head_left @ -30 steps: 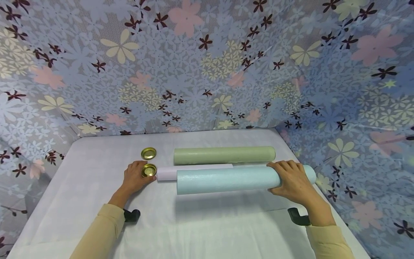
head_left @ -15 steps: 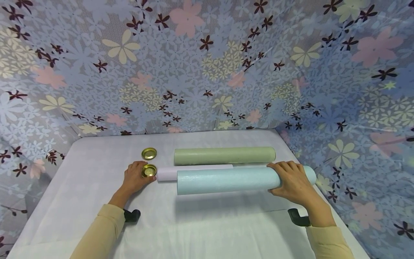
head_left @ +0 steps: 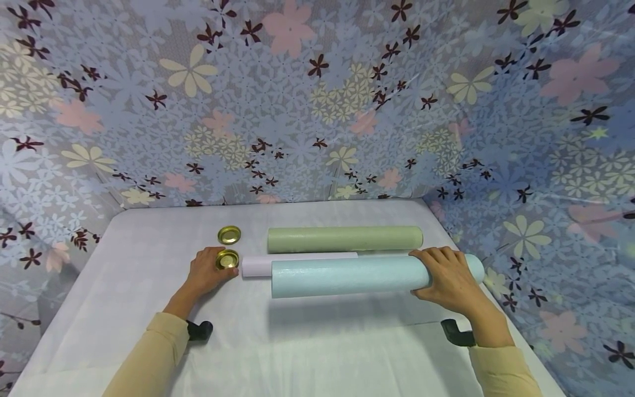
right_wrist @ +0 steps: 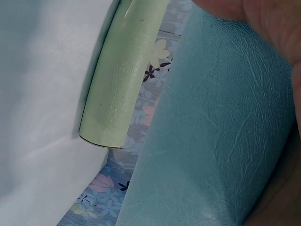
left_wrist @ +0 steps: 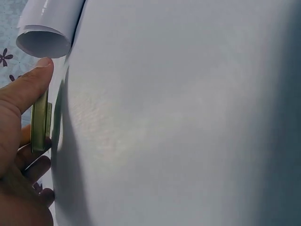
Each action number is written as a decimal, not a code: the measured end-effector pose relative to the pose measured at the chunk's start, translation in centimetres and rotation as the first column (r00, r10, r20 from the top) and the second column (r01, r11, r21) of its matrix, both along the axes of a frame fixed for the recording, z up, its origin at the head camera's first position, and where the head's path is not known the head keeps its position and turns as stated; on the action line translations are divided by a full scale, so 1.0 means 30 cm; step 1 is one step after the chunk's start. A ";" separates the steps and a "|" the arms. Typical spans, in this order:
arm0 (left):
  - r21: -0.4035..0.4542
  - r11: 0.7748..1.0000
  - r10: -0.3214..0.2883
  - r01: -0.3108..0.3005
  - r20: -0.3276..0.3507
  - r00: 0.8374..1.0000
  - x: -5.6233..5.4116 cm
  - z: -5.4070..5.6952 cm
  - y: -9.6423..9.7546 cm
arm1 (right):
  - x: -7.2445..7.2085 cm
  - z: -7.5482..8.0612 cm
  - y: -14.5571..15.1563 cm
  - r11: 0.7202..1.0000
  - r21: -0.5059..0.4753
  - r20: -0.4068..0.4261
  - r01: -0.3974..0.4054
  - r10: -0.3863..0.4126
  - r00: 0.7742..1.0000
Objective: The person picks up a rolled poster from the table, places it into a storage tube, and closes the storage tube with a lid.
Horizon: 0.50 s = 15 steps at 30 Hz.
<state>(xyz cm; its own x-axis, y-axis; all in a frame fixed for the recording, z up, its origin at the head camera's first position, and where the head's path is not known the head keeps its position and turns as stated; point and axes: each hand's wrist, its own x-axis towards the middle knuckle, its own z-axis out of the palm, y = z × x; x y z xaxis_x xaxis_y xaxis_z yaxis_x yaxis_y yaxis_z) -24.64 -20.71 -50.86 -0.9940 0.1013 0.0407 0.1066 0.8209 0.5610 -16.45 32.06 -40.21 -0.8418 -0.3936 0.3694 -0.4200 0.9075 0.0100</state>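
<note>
Your right hand (head_left: 446,282) grips the blue tube (head_left: 347,277) near its right end; long axis sideways, left end toward your left hand (head_left: 205,271), pinching a gold lid (head_left: 227,258).

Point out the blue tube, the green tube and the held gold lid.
Blue tube (head_left: 347,276), head view, on the middle of its side.
Green tube (head_left: 343,240), head view, on the middle of its side.
Held gold lid (head_left: 227,259), head view, on its recessed centre.

No readable text or labels.
</note>
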 end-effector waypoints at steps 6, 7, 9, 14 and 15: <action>0.029 0.999 0.014 -0.016 0.050 0.999 0.011 0.013 -0.008 | -0.004 0.000 -0.002 1.000 0.007 -0.004 -0.001 0.001 1.000; 0.033 0.999 0.019 -0.021 0.055 0.998 0.012 0.015 -0.009 | -0.004 0.000 -0.003 1.000 0.007 -0.004 -0.003 0.003 1.000; 0.047 0.998 0.028 -0.031 0.066 0.997 0.016 0.018 -0.011 | -0.006 0.001 -0.004 1.000 0.006 -0.004 -0.006 0.006 1.000; 0.078 0.996 0.032 -0.037 0.062 0.998 0.031 0.027 -0.014 | -0.007 0.001 -0.009 1.000 0.003 0.002 -0.007 0.007 1.000; 0.083 0.996 0.032 -0.037 0.059 0.998 0.035 0.029 -0.014 | -0.007 0.001 -0.010 1.000 0.003 0.003 -0.006 0.006 1.000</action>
